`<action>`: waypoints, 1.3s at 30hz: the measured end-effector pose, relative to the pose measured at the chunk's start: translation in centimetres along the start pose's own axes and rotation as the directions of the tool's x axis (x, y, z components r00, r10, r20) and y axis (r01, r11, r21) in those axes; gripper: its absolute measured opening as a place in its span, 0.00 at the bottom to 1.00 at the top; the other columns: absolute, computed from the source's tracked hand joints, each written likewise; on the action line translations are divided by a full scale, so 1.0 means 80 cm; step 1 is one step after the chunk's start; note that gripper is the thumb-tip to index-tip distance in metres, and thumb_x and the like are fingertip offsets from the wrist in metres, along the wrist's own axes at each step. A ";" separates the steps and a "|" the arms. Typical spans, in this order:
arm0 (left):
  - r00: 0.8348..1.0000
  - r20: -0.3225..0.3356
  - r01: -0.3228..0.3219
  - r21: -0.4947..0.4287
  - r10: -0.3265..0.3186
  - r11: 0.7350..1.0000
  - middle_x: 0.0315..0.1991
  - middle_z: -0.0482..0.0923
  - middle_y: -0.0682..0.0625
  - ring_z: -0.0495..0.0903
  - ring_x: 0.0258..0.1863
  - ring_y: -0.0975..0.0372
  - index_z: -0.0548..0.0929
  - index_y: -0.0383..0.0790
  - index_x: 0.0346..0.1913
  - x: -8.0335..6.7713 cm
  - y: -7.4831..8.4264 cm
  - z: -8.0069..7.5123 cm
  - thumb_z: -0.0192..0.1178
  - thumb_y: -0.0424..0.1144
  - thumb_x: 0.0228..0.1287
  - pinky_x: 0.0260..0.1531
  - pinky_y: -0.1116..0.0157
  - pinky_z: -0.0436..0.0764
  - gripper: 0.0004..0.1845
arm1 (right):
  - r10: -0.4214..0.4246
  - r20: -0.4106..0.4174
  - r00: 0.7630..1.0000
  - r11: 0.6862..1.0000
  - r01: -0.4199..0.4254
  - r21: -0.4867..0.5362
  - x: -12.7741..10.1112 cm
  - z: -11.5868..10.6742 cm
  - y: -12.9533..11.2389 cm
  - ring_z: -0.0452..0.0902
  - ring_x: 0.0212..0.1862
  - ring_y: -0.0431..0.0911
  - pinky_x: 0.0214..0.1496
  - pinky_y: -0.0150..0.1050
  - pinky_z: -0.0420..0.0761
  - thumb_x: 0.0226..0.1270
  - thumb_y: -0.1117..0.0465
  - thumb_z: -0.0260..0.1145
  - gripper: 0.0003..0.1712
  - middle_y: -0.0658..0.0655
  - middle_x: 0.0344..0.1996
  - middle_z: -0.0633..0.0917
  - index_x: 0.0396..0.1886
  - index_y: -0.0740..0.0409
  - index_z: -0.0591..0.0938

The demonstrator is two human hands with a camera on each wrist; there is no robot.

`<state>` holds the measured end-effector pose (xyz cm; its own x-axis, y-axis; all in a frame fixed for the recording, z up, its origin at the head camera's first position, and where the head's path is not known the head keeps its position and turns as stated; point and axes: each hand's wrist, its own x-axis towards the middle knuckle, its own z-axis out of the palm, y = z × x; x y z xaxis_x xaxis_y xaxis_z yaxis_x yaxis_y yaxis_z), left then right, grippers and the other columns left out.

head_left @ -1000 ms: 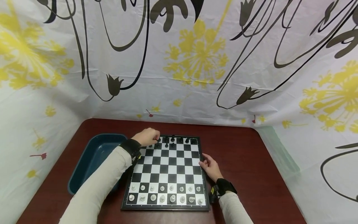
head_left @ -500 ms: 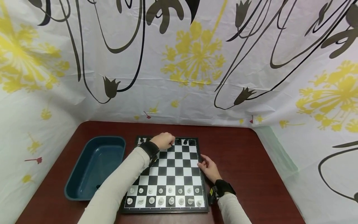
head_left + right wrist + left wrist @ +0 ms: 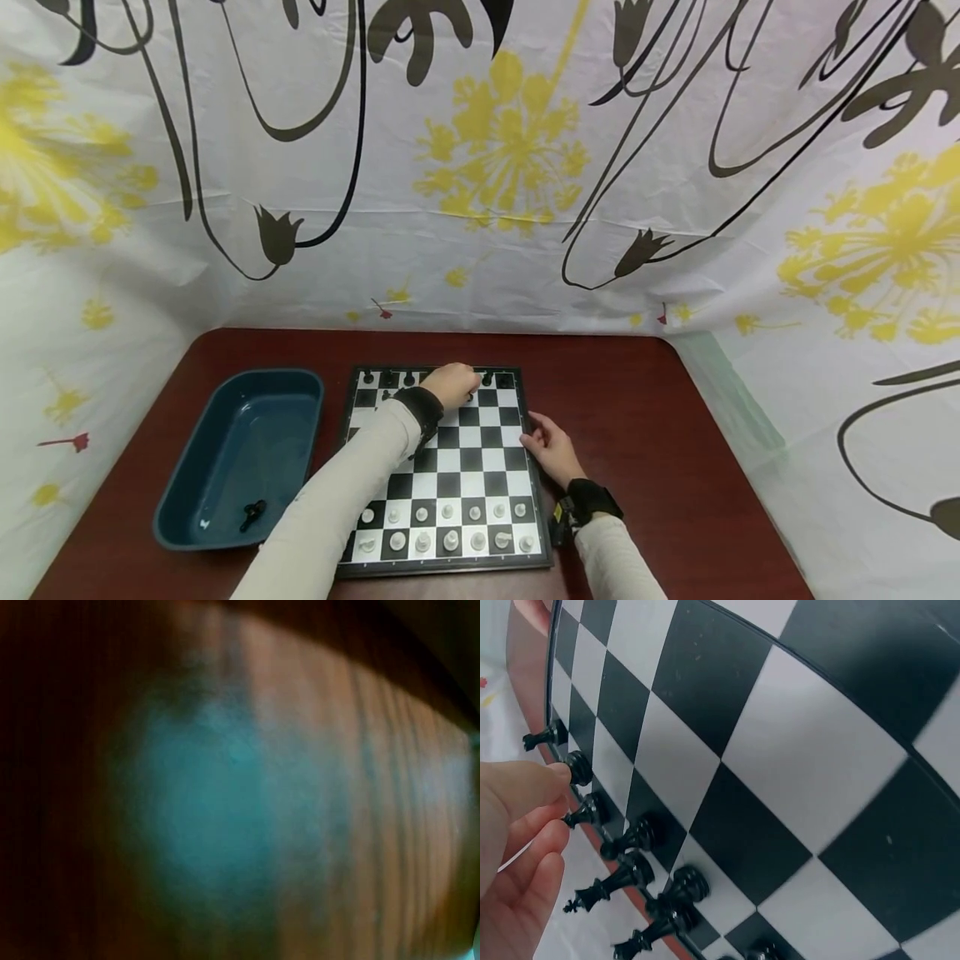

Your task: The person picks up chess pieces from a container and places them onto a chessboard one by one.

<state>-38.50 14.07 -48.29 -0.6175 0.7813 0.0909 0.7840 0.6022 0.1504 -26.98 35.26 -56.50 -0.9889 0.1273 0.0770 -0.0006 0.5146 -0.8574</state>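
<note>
**Black pawn pinched at far edge of chessboard**

Dark red tabletop (image 3: 637, 417) seen from the head camera, ringed by a white curtain (image 3: 480, 167) printed with yellow flowers and black stems. Chessboard (image 3: 480, 450) at centre, white pieces (image 3: 447, 527) lined up in the two near rows, black pieces (image 3: 390, 380) ranged along the far rows. Left hand (image 3: 452, 385) stretched across the board to the far rows, fingers curled down among the black pieces. Right hand (image 3: 551, 448) resting at the board's right edge, fingers relaxed and loosely spread, touching the rim. Blue tub (image 3: 225, 417) just beside the board on the left, with one black piece (image 3: 252, 516) and one small white piece (image 3: 204, 524) lying in its near end.

From the left wrist camera: black and white squares filling the picture, a line of black pieces standing along the board's border. Left hand (image 3: 517, 855) at the lower left, thumb and fingertips (image 3: 561, 771) closed on the round head of a black pawn (image 3: 577, 766), which stands on its square in the row by the rim. Neighbouring pawn (image 3: 586, 814) just beside it, close to the fingers.

From the right wrist camera: blurred brown wood grain with a pale bluish glare, no hand visible.
</note>
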 end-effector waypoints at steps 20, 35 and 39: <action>1.000 -0.017 0.019 0.076 -0.018 0.997 0.34 0.79 0.51 0.77 0.36 0.60 0.83 0.43 0.37 -0.021 -0.004 -0.013 0.61 0.29 0.52 0.33 0.65 0.77 0.10 | -0.015 0.010 1.000 1.000 0.015 -0.013 0.001 0.005 -0.001 0.67 0.24 0.39 0.28 0.30 0.68 0.56 0.65 0.66 0.26 0.52 0.22 0.73 0.56 0.63 0.73; 0.963 0.021 0.266 0.067 -0.268 0.961 0.35 0.77 0.49 0.76 0.36 0.57 0.81 0.41 0.39 -0.135 -0.075 -0.067 0.63 0.30 0.49 0.35 0.62 0.77 0.11 | 0.000 0.002 1.000 0.999 0.000 -0.048 0.000 0.001 0.000 0.67 0.24 0.40 0.28 0.31 0.67 0.57 0.62 0.65 0.26 0.52 0.22 0.73 0.56 0.63 0.73; 0.945 -0.013 0.328 0.046 -0.328 0.944 0.34 0.77 0.48 0.77 0.35 0.57 0.81 0.40 0.38 -0.169 -0.094 -0.075 0.63 0.31 0.49 0.35 0.61 0.77 0.10 | 0.007 0.016 1.000 0.999 -0.007 -0.045 0.000 0.003 -0.004 0.67 0.24 0.40 0.29 0.31 0.67 0.57 0.62 0.65 0.26 0.53 0.22 0.73 0.57 0.63 0.72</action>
<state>-36.46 -2.00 -44.71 -0.8411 0.5386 0.0495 0.5402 0.8320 0.1262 -27.01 34.84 -56.33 -0.9911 0.1173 0.0624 0.0127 0.5513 -0.8342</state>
